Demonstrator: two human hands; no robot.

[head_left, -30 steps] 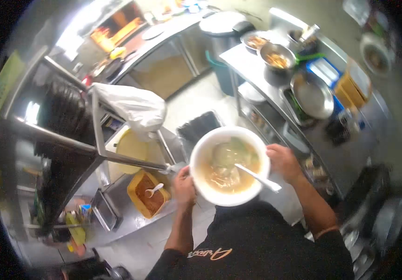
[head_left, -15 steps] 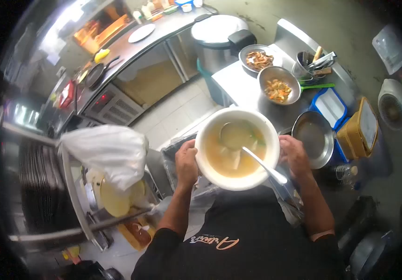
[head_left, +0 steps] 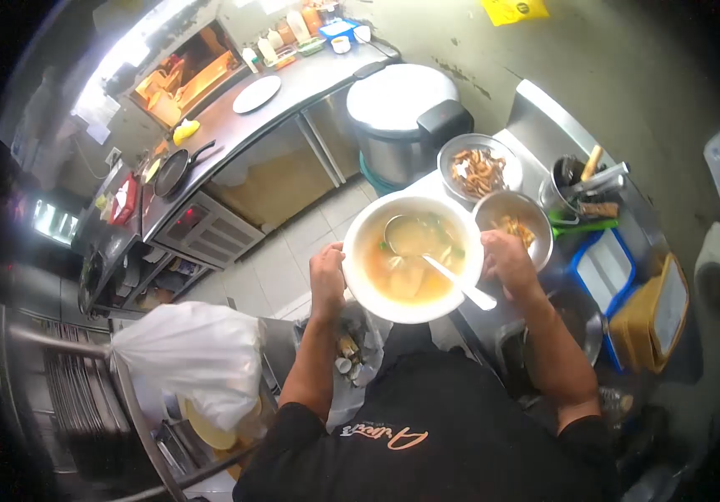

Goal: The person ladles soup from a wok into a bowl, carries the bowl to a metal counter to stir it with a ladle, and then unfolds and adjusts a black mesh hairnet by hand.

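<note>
Between my two hands is a wide white bowl of cloudy, orange-tinged soup with pale pieces and some greens. A metal ladle rests in it, its round end in the broth and its handle over the near right rim. My left hand grips the bowl's left side, fingers curled against the rim. On the opposite side my right hand is closed on the rim. Beyond that hand, and partly hidden by it, sits a steel bowl with orange and pale food pieces.
A steel bowl of brown strips, a utensil holder and a blue-rimmed tub stand on the right counter. A lidded bin is ahead. A white plastic bag hangs at left. A frying pan lies on the far counter.
Both hands have carried the soup bowl slightly forward and left, and the right forearm now covers part of the pan at right. The view has shifted, showing more of the far counter.
</note>
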